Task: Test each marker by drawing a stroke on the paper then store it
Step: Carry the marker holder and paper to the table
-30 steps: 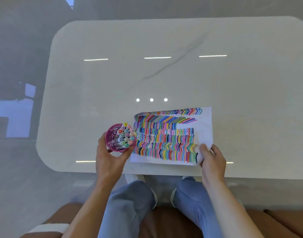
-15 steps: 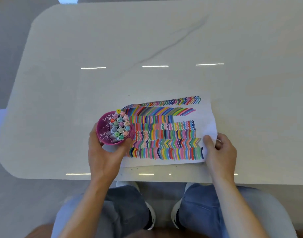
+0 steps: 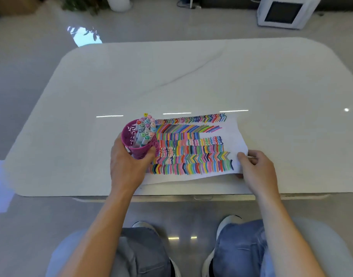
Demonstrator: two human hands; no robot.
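A white sheet of paper lies near the table's front edge, covered in rows of coloured strokes. At its left end stands a magenta perforated cup holding several capped markers that lean to the right. My left hand is wrapped around the cup from the near side. My right hand pinches the paper's right near corner, thumb on top, and that edge is lifted slightly off the table.
The white marble table has rounded corners and glossy reflections. Beyond it on the floor stand a white box with a dark screen at the far right and a plant pot at the far left. My knees are below the table edge.
The camera has tilted up and pulled back, so the floor beyond the table shows. Both hands keep their hold on the cup and the paper corner; the cup now looks more upright.
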